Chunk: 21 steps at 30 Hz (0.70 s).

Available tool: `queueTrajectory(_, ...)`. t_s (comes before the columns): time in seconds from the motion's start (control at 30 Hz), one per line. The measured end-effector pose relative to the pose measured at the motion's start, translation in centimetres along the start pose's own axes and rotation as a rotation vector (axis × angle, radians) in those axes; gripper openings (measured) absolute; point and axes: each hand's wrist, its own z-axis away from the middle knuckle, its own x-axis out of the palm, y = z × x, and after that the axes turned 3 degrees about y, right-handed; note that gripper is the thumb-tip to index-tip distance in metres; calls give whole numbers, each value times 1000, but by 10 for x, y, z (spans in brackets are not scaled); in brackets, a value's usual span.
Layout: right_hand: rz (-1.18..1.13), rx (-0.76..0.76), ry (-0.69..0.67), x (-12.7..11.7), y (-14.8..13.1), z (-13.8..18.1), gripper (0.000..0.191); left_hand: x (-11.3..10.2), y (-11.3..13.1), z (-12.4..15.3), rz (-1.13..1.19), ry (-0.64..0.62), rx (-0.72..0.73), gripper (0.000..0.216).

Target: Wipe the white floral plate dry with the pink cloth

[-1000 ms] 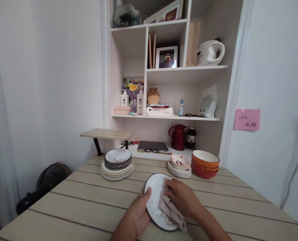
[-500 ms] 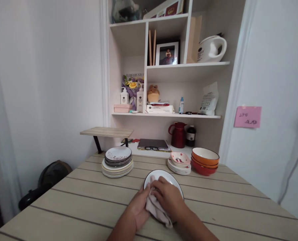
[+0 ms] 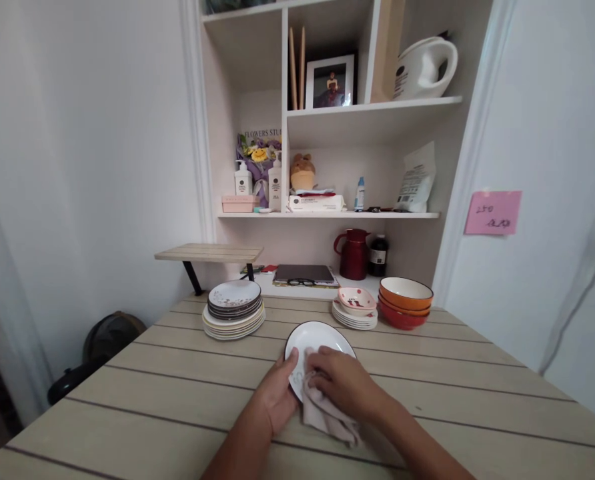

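Observation:
A white plate [image 3: 322, 335] with a dark rim and a faint floral print is tilted up above the near middle of the table. My left hand [image 3: 279, 392] grips its left edge, thumb on the face and fingers beneath. Bunched in the closed fingers of my right hand [image 3: 341, 380] is a pale pinkish cloth [image 3: 322, 412], pressed on the plate's face. The cloth's loose end hangs down over the near rim. Part of the plate's right side is hidden by my right hand.
Stacked plates [image 3: 234, 317] stand at the left. Toward the right are small dishes [image 3: 356, 310] and orange and red bowls [image 3: 406, 305]. Behind them sit a red jug [image 3: 353, 255], a dark bottle [image 3: 378, 256] and a laptop [image 3: 303, 274]. A small raised shelf [image 3: 210, 253] overhangs the back left.
My right hand and the cloth have shifted right across the plate, uncovering its printed left part. The whole view has tipped slightly downward.

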Motion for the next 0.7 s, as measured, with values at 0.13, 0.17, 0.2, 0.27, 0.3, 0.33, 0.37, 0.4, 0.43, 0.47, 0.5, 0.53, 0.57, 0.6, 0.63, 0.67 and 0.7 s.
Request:
queueTrajectory(0.13,-8,34,122,13,-13,-14,21,2,1,-1,-7,16,-4,44)
queueTrajectory(0.17,-3,49,153,13,-12,-17,22,2,1,-1,-7,18,-6,44)
queueTrajectory(0.2,4,67,188,13,-9,-19,23,2,1,0,-6,15,-10,45)
queueTrajectory(0.27,19,127,263,9,2,-22,26,2,2,1,-3,1,-23,48)
queueTrajectory(0.3,31,165,297,6,9,-22,28,2,2,2,-2,-8,-31,50)
queueTrajectory(0.33,45,207,323,4,16,-21,30,2,2,3,1,-18,-37,53)
queueTrajectory(0.37,60,243,337,2,22,-20,32,2,3,4,5,-24,-39,55)
queueTrajectory(0.4,72,263,342,0,28,-18,35,3,3,4,8,-28,-38,58)
queueTrajectory(0.43,75,275,339,-1,32,-16,37,3,3,4,10,-29,-37,60)
queueTrajectory(0.47,68,274,329,-1,34,-14,37,2,3,4,10,-29,-39,61)
queueTrajectory(0.5,48,264,314,-1,35,-13,36,2,3,4,7,-29,-42,61)
queueTrajectory(0.53,20,250,297,0,35,-11,35,2,3,4,3,-29,-45,61)
queueTrajectory(0.57,-16,238,281,1,33,-10,33,1,3,4,-2,-30,-49,60)
queueTrajectory(0.6,-57,229,266,2,31,-10,33,1,3,4,-5,-30,-48,60)
queueTrajectory(0.63,-99,220,250,2,29,-9,32,1,2,4,-7,-30,-44,59)
queueTrajectory(0.67,-139,210,234,2,27,-9,33,1,2,3,-9,-29,-38,59)
queueTrajectory(0.7,-175,193,214,0,26,-8,34,0,2,3,-10,-28,-31,58)
